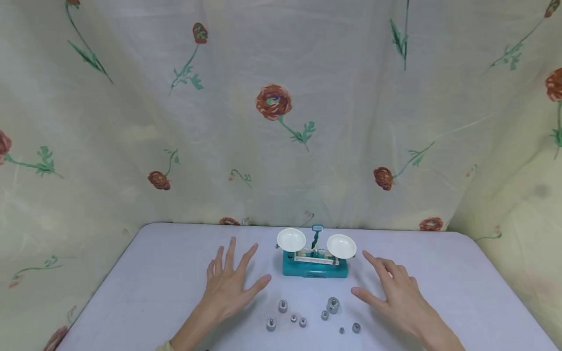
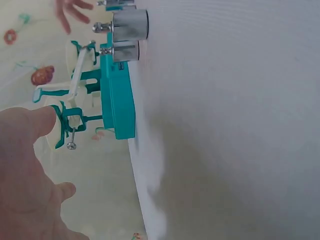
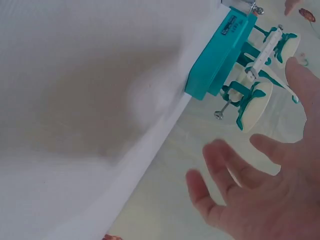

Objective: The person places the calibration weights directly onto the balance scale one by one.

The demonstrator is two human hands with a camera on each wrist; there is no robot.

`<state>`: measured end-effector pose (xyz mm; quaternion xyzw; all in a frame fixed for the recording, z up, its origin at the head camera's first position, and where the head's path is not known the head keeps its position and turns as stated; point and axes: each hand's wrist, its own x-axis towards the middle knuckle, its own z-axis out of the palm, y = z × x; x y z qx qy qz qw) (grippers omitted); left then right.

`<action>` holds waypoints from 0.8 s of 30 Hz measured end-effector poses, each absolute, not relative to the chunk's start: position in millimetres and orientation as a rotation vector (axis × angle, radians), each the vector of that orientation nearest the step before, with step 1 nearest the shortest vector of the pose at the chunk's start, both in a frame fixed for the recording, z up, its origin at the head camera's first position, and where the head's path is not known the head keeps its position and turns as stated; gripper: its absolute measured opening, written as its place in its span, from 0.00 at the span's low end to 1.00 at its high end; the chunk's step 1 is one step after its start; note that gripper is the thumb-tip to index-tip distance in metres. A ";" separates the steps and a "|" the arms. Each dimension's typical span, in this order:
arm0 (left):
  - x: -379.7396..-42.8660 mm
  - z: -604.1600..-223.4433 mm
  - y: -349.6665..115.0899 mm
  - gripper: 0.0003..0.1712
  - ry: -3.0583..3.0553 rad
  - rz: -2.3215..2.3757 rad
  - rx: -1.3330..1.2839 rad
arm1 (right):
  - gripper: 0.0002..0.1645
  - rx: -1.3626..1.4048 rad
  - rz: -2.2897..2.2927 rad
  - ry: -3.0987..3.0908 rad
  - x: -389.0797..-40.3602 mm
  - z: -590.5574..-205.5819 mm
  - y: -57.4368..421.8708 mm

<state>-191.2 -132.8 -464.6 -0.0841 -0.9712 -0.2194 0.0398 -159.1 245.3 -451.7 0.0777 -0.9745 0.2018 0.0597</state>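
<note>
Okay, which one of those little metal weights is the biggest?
The weight farthest back in the right-hand group of four: its body is plainly wider than the other seven.

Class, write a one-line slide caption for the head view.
Left hand and right hand flank a balance, eight weights on the table before it.

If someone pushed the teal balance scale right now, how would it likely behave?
The teal balance scale would probably slide rather than tip, given its wide, low base. Its white pans, raised above that, would likely rock.
</note>
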 end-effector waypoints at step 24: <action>-204.1 -472.1 -113.1 0.37 -2.798 -1.213 -0.259 | 0.20 0.681 1.034 -3.152 -163.6 -456.5 236.2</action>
